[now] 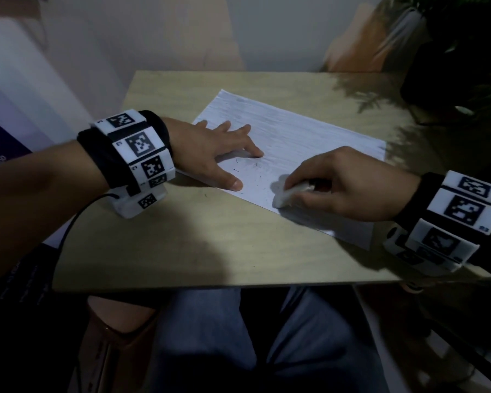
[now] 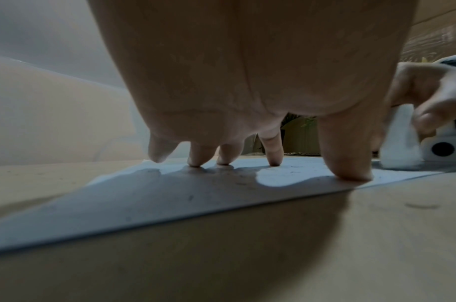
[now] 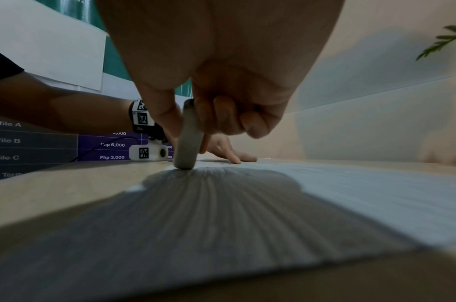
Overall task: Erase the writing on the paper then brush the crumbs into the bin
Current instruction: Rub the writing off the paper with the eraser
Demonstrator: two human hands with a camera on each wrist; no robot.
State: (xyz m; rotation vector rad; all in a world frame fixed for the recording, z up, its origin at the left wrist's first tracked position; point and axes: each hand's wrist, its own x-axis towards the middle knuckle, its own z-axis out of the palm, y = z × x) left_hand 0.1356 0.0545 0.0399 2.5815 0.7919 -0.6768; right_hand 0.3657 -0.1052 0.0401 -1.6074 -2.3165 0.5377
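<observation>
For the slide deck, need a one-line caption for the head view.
Left hand presses the paper flat while the right hand rubs a white eraser near its front edge.

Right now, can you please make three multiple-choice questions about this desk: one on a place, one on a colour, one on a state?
1. Where does the eraser touch the paper?
A. far corner
B. near edge
C. off the sheet

2. What colour is the eraser?
A. white
B. red
C. black

3. How is the left hand?
A. a fist
B. lifted
C. spread, fingertips on the sheet

Answers: 1 B, the right hand rubs there; 2 A, head view shows white; 3 C, the left wrist view shows fingertips down.
</observation>
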